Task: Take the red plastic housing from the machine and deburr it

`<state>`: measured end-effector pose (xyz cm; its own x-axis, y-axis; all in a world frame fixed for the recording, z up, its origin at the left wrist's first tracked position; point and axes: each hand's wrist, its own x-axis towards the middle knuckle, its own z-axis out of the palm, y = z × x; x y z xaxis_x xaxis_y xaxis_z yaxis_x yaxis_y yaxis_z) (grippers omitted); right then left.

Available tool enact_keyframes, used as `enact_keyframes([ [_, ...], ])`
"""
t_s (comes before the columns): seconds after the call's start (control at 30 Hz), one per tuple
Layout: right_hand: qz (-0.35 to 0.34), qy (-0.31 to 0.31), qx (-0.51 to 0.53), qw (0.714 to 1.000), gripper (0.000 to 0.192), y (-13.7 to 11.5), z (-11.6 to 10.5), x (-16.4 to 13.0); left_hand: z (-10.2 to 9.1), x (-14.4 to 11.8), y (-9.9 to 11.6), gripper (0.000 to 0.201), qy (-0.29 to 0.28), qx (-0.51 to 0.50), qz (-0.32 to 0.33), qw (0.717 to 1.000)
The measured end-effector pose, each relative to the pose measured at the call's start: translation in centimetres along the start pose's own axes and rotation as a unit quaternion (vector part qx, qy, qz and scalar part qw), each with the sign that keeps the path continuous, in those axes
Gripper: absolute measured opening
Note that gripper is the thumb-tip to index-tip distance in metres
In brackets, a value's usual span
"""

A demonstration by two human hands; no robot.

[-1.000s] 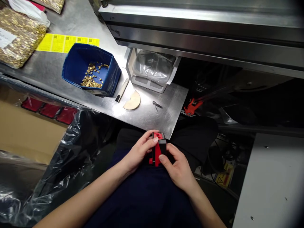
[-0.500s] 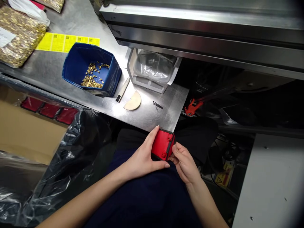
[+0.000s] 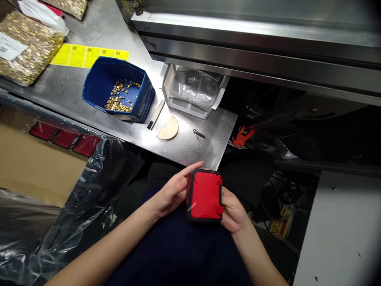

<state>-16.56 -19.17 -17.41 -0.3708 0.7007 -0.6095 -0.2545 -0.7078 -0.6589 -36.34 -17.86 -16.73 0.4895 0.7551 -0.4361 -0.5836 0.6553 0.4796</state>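
hidden: most of right hand (image 3: 233, 212) sits behind the red case (image 3: 204, 195), only fingertips and the heel show; underside of the case not visible
cut off: gold-filled bags (image 3: 25, 47) run out of the left edge; grey panel (image 3: 339, 230) runs out lower right
hard to make out: contents of the clear bag in the white bin (image 3: 195, 89), just crinkled film; small dark metal bit (image 3: 198, 134) on the surface, can't tell what it is
red case: flat rectangle, rounded corners, matte red face with black rim, small red tabs along its right edge
case position: held over the lap, just off the near edge of the surface (image 3: 190, 149), broad red face up toward the camera
left hand: (image 3: 174, 190) half open, fingers stretched along the case's left and top edge, thumb on the left side, touching it
right hand: cupped under and around the right side of the case, fingers curled onto its edge, gripping it
surface: brushed steel sheet, scuffed, reflective
blue box: (image 3: 92, 85) soft-walled, open top, a scatter of small gold parts on its floor
half disc: (image 3: 169, 129) pale, flat, semicircular, lying just beside a slim white stick with a dark tip (image 3: 156, 114)
labels: (image 3: 89, 57) yellow strip, flat on the surface behind the blue box
plastic sheet: (image 3: 89, 202) clear, wrinkled, draped over a cardboard box (image 3: 32, 167) at left
orange tool: (image 3: 241, 137) below the surface edge, partly in shadow
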Motion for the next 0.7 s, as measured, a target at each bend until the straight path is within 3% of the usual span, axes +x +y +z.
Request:
enact_keyframes([
  [0.07,0.058,-0.076,-0.053,0.994,0.039,-0.5,0.9,0.7,-0.4,-0.4,0.1,0.087,-0.02,-0.085,-0.032,0.996],
  [0.13,0.08,-0.135,-0.153,0.976,0.039,-1.6,1.6,1.5,-1.3,-1.5,0.5,0.076,-0.009,-0.136,-0.019,0.99],
  [0.17,0.068,-0.14,-0.223,0.962,0.038,-2.3,1.8,2.0,-1.9,-2.2,0.7,0.071,0.01,-0.153,-0.004,0.988],
  [0.23,0.001,-0.09,-0.369,0.925,0.028,-3.9,2.5,3.3,-3.3,-4.0,1.2,0.067,0.058,-0.175,0.016,0.983],
  [0.3,-0.104,-0.023,-0.5,0.859,0.015,-5.6,3.6,5.2,-4.6,-5.8,1.5,0.072,0.097,-0.187,0.014,0.978],
  [0.37,-0.209,-0.007,-0.591,0.779,0.015,-7.1,5.2,8.1,-5.3,-7.3,1.4,0.078,0.112,-0.194,0.002,0.975],
  [0.47,-0.304,-0.063,-0.709,0.633,0.042,-8.8,7.7,13.7,-5.1,-8.3,1.1,0.08,0.118,-0.199,0.005,0.973],
  [0.53,-0.301,-0.118,-0.77,0.55,0.061,-9.6,8.9,17.3,-4.5,-8.4,0.7,0.077,0.123,-0.199,0.023,0.972],
  [0.6,-0.284,-0.151,-0.795,0.514,0.063,-10.0,9.5,19.7,-3.9,-8.4,0.4,0.071,0.124,-0.198,0.043,0.971],
  [0.7,-0.275,-0.162,-0.803,0.504,0.047,-10.1,9.3,19.9,-3.3,-8.4,0.0,0.065,0.121,-0.199,0.051,0.971],
])
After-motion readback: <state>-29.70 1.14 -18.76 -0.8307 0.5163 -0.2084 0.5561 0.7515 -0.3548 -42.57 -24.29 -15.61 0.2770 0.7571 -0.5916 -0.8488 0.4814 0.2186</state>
